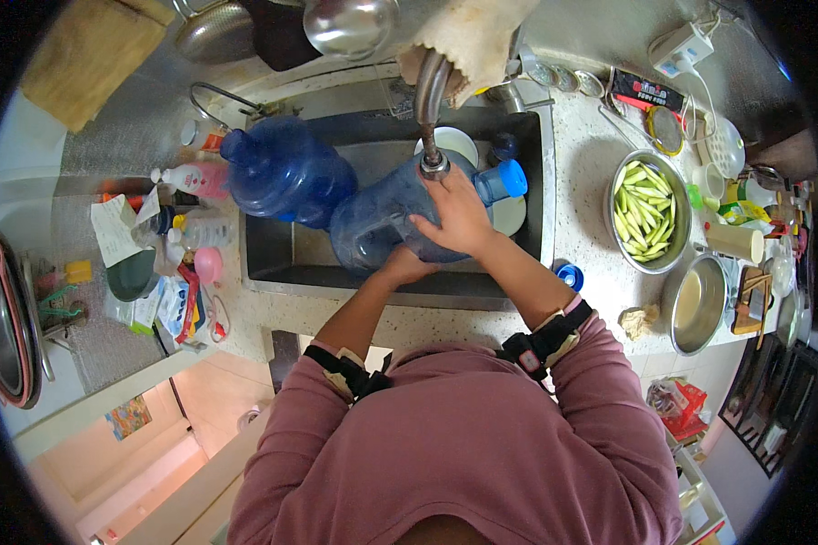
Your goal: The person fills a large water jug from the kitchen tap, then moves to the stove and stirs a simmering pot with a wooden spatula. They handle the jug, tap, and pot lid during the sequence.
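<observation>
A translucent blue plastic water jug [382, 204] with a moulded handle lies on its side over the sink [382, 298], its bright blue cap [512, 178] pointing right. My right hand [455, 216] is spread over the jug's upper side near the neck, just below the faucet spout [431, 95]. Supporting it from the near side is my left hand [409, 266], its fingertips partly hidden underneath. A darker blue water jug [290, 170] leans in the sink's left part, touching the first one. Behind the held jug, a white bowl [453, 142] and a white dish [511, 216] show in part.
On the right counter stand a metal bowl of cut green vegetables [644, 211], a metal basin of cloudy liquid [692, 303] and a loose blue cap [569, 276]. Bottles [201, 178] crowd the left counter. A cloth [477, 41] drapes over the faucet.
</observation>
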The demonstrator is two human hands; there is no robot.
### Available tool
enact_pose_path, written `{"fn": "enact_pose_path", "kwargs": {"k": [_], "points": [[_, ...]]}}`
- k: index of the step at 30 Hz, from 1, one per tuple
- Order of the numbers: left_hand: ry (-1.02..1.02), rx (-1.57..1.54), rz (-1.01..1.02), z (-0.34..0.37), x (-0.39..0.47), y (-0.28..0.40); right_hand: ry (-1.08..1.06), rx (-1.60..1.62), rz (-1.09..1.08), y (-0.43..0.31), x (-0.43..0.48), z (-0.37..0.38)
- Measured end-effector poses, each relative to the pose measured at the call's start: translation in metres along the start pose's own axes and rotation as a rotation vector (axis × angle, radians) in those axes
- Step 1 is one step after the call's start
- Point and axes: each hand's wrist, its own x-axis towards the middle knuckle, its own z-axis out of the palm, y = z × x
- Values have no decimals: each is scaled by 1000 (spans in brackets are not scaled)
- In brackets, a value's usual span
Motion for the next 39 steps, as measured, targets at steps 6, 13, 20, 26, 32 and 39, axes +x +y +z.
{"fn": "enact_pose_path", "kwargs": {"k": [6,13,20,26,32,39], "points": [[57,242,-108,3,-1,21,127,-64,120,11,28,15],[160,340,-22,18,-2,19,197,-175,165,-1,8,22],[268,310,141,45,-2,9,216,-109,87,-4,-14,8],[78,631,90,58,-4,10,-98,-93,277,47,38,-4],[215,536,168,60,13,-11,159,-161,325,1,18,12],[152,216,-23,30,22,10,165,-157,125,-25,-4,11]]}}
